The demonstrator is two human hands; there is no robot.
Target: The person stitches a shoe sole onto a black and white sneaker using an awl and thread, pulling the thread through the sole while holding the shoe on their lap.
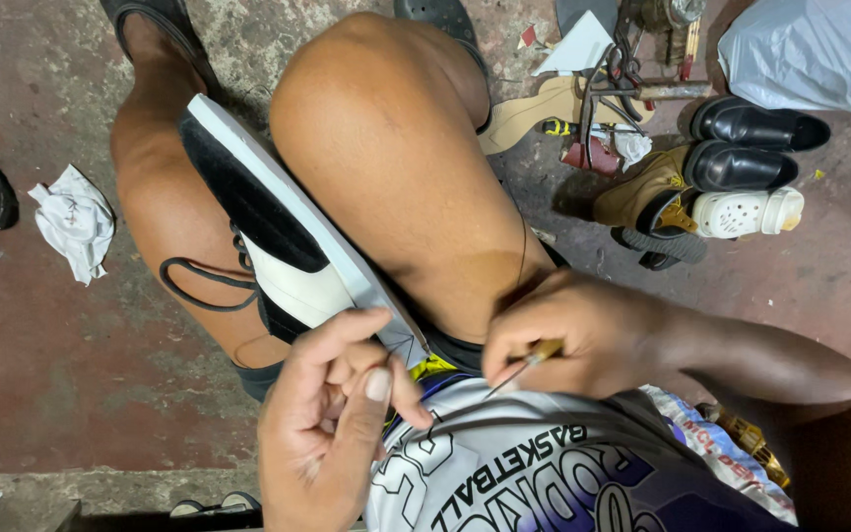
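My left hand [332,414] curls loosely, thumb extended and fingertips pinched together. My right hand [568,330] is clenched into a fist (knuckles up), forearm reaching in from the right, resting against my thigh.

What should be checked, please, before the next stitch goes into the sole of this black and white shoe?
1. Shoe held firm: it sits wedged between the knees, sole edge up. Ok.
2. Awl in hand: the right hand closes around its wooden handle, with the thin metal point aimed at the shoe's near end. Ok.
3. Thread under control: the left hand pinches something fine at the shoe's heel end, too thin to make out. Cannot tell.
4. Fingers clear of the point: the left fingertips lie close to the tip. Not ok.
5. Lace out of the way: it loops loose over the thigh, away from the sole edge. Ok.
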